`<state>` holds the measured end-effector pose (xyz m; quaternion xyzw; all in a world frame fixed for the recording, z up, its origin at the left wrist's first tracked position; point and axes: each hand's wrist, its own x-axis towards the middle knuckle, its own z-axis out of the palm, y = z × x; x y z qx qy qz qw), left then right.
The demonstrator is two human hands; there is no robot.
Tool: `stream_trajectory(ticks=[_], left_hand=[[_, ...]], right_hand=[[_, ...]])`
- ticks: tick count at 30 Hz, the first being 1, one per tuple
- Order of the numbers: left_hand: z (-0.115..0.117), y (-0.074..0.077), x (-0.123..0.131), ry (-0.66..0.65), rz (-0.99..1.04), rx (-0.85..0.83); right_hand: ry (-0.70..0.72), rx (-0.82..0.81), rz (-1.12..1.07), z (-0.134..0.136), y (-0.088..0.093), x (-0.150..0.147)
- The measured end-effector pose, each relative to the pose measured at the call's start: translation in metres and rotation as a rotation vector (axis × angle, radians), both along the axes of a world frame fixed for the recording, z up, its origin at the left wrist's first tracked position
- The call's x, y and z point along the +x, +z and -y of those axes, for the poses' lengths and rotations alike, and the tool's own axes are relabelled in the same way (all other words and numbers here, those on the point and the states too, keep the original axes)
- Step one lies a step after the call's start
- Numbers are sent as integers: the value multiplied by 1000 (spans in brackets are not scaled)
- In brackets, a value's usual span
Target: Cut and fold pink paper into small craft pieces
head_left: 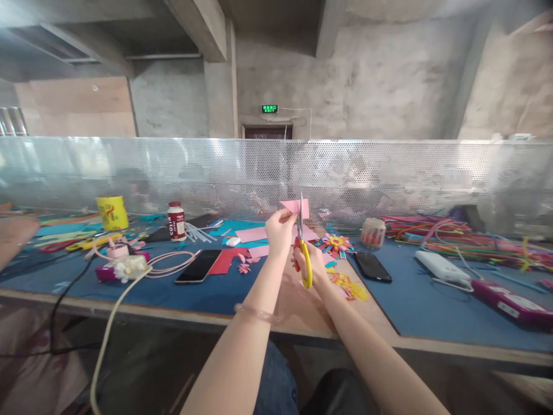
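Scissors with yellow and red handles (303,246) crossing a pink paper piece (306,208)

The bare left hand (280,227) is pinching the pink paper piece between thumb and fingers. The bare right hand (317,262) is gripping the scissors by their handles, the metal blades pointing upward in front of the paper. Both hands are hovering above the middle of the blue-topped surface (164,300), where a tan section is reaching the near edge. A translucent pinkish bangle (258,314) is circling the left forearm.

Left of the hands, small pink paper scraps (244,267) are lying beside a flat red paper sheet (228,260), and a black-screened smartphone (199,267) is resting next to that sheet. Right of the hands, a multicoloured paper flower (334,245) is lying on the surface, with yellow paper scraps (356,292) lying closer to the near edge. A second black phone (374,267) is lying farther right.

Toward the left end, a brown-and-white bottle (176,222) and a yellow cylindrical container (112,213) are standing nearer the far edge. Toward the right end, thin coloured strips (425,233) are spreading near the far edge, and a purple-and-white power strip (514,302) is lying by the near right corner. Another person's arm (12,239) is showing at the far left.
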<state>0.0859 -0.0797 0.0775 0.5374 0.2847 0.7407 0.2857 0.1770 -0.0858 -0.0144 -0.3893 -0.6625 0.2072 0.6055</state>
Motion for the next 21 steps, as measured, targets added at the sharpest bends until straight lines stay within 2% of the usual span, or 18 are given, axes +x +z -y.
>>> stream_trajectory(ticks=[21], left_hand=[[-2, 0, -1, -26, -7, 5]], right_hand=[[-48, -21, -36, 2, 1, -2]])
